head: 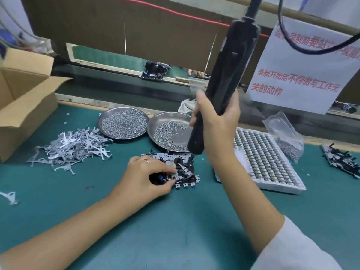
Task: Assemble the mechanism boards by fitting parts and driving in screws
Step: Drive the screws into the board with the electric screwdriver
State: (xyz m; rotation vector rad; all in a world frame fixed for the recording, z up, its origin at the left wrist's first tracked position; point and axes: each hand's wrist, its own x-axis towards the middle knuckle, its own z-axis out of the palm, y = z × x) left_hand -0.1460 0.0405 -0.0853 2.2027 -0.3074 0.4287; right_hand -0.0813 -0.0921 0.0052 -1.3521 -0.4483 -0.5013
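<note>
At a green tabletop (175,221), a person's left hand (144,177) rests on a mechanism board (183,172), its fingers (167,169) curled down and pinching or pressing a small part near the board's middle; exactly what they hold is too small to tell. The right hand (216,119) is wrapped around a black electric screwdriver (224,84) that hangs from a cord above, fingers closed firmly on its lower body. The tool stands nearly upright, leaning slightly to the right at the top, and its lower end hovers over the board's far right corner, just in front of a metal dish of screws (171,133); the bit itself is not visible. The board lies flat with its long axis running left to right, directly below and slightly left of the right hand, so the screwdriver hand is the one placed to come down on it while the left hand steadies the work. A second dish of screws (123,123) sits to the left, beside a heap of grey metal levers (74,147). A white tray of small parts (266,160) lies to the right, with a cardboard box (25,102) at the far left.
</note>
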